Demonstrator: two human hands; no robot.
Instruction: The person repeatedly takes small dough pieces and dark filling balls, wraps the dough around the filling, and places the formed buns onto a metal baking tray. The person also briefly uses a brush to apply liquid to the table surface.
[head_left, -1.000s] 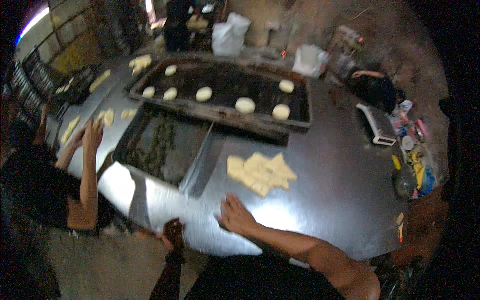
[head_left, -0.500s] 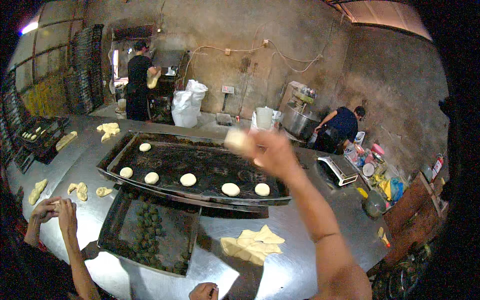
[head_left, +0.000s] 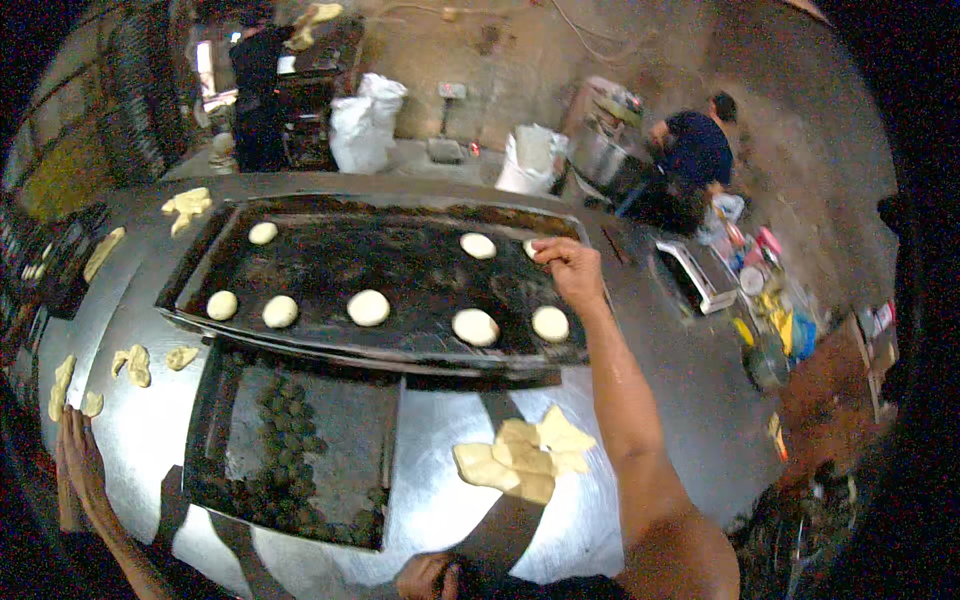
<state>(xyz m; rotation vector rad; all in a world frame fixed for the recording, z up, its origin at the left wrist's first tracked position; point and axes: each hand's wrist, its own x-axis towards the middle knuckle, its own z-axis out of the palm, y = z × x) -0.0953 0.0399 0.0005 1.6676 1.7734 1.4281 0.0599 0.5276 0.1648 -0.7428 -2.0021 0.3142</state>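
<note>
My right hand reaches over the large dark baking tray, at its far right part. Its fingertips pinch a pale dough round, partly covered by the fingers, at the tray surface. Left of it on the tray lies another flattened dough round. Several more rounds, one of them this dough round, sit along the near side, and a single one at the far left. My left hand is low at the near table edge, fingers curled; what they hold, if anything, is hidden.
A tray of dark balls stands nearer. Flat dough pieces lie right of it. At left, a co-worker's hands are beside a small dough piece. A scale stands right. Two people work farther back.
My right hand has come down to the tray. Two dough rounds are now at its far right, one under my fingers. The view has tilted downward. The co-worker's hands have moved onto the table.
</note>
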